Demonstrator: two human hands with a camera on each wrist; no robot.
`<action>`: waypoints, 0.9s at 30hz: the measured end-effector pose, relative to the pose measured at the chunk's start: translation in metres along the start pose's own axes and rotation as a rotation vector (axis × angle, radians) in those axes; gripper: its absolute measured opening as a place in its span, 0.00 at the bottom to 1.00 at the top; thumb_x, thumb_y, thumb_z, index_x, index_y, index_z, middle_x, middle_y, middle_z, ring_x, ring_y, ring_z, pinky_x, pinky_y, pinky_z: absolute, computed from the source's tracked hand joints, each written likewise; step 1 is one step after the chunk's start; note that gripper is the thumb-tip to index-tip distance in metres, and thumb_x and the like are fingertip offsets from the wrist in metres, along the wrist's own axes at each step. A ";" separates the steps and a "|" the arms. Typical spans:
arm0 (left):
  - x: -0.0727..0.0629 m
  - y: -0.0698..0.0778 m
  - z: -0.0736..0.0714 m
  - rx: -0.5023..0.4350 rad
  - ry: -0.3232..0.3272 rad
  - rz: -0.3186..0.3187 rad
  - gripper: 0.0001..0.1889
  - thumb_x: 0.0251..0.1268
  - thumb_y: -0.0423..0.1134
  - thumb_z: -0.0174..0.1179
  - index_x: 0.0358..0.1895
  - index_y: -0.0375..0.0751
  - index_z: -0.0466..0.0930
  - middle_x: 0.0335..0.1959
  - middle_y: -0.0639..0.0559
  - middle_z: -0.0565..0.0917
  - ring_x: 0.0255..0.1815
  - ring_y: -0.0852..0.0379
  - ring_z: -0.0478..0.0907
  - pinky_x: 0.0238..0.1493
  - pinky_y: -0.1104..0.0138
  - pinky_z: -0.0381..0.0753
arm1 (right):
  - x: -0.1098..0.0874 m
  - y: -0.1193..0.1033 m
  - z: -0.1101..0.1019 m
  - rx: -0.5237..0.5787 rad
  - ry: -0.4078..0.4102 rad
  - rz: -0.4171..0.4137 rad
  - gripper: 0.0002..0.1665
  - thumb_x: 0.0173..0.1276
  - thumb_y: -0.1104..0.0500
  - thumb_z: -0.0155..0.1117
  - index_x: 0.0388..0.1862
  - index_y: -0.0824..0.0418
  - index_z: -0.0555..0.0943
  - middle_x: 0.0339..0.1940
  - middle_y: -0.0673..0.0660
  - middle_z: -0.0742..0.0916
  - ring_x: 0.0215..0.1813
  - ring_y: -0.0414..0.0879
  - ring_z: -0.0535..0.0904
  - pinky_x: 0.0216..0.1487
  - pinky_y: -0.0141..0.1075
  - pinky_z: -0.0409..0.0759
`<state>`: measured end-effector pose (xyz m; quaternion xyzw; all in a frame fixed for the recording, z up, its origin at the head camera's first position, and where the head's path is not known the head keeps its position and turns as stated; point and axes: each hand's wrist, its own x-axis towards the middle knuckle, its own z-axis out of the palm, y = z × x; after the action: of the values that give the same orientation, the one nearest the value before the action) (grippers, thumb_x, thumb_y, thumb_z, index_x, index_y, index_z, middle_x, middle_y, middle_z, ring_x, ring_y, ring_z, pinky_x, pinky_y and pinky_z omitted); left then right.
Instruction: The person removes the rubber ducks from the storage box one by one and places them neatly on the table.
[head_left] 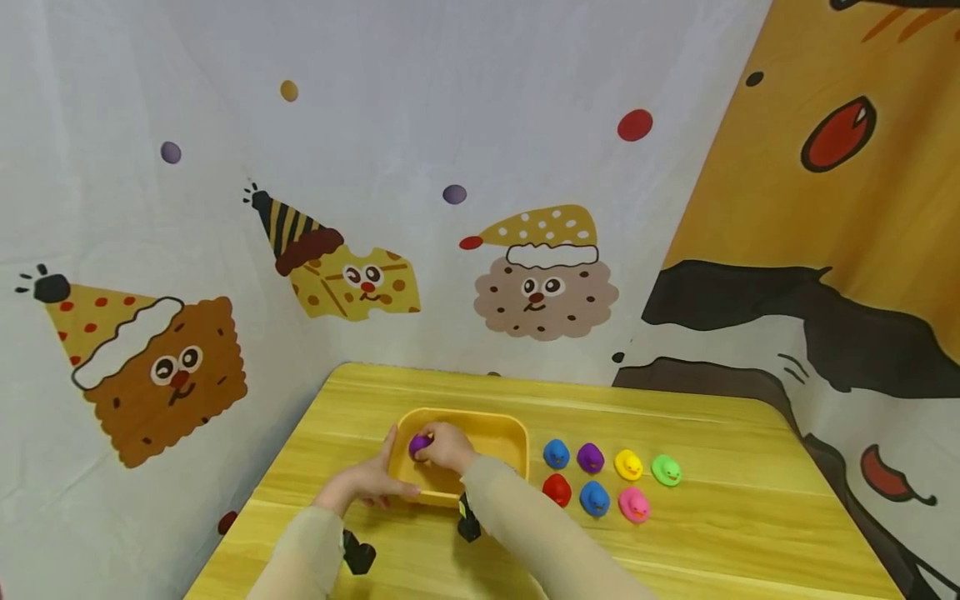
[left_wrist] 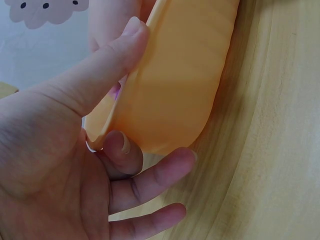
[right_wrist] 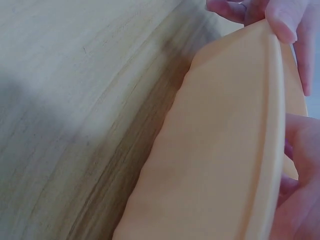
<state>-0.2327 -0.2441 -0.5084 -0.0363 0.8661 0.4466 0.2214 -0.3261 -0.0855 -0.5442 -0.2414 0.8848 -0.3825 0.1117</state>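
Note:
A yellow plastic bin [head_left: 517, 425] rests on the table. My left hand [head_left: 367, 481] holds its near left corner, thumb over the near rim and index finger along the left side. In the left wrist view, the thumb [left_wrist: 127, 47] lies on the rim of the bin [left_wrist: 175, 75], with other fingers loosely bent outside the wall. My right hand [head_left: 448, 448] reaches into the bin and pinches a purple toy duck [head_left: 417, 447] near its left end. In the right wrist view, the bin's wall [right_wrist: 215, 125] hides most of that duck.
Right of the bin, two rows of toy ducks sit on the wooden table [head_left: 720, 533]: blue [head_left: 557, 453], purple [head_left: 591, 457], yellow [head_left: 628, 464] and green [head_left: 666, 470] behind; red [head_left: 557, 490], blue [head_left: 595, 498] and pink [head_left: 634, 504] in front. A printed cloth [head_left: 405, 125] hangs behind.

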 end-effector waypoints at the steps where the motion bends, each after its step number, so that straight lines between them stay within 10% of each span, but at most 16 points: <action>1: 0.000 0.000 0.000 0.001 0.001 0.000 0.67 0.53 0.49 0.73 0.76 0.47 0.19 0.64 0.25 0.63 0.24 0.42 0.80 0.19 0.62 0.72 | 0.000 0.000 -0.001 0.004 0.001 -0.001 0.16 0.58 0.60 0.74 0.44 0.64 0.84 0.39 0.55 0.86 0.39 0.44 0.79 0.46 0.38 0.77; 27: -0.002 -0.002 0.000 -0.022 0.000 0.012 0.68 0.52 0.49 0.74 0.76 0.47 0.19 0.64 0.27 0.64 0.27 0.41 0.80 0.23 0.59 0.75 | -0.005 -0.001 -0.049 0.168 0.017 -0.091 0.17 0.59 0.60 0.74 0.47 0.63 0.84 0.40 0.54 0.86 0.43 0.46 0.80 0.46 0.37 0.78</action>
<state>-0.2303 -0.2453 -0.5087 -0.0333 0.8613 0.4574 0.2185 -0.3397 -0.0532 -0.5097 -0.2677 0.8387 -0.4621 0.1065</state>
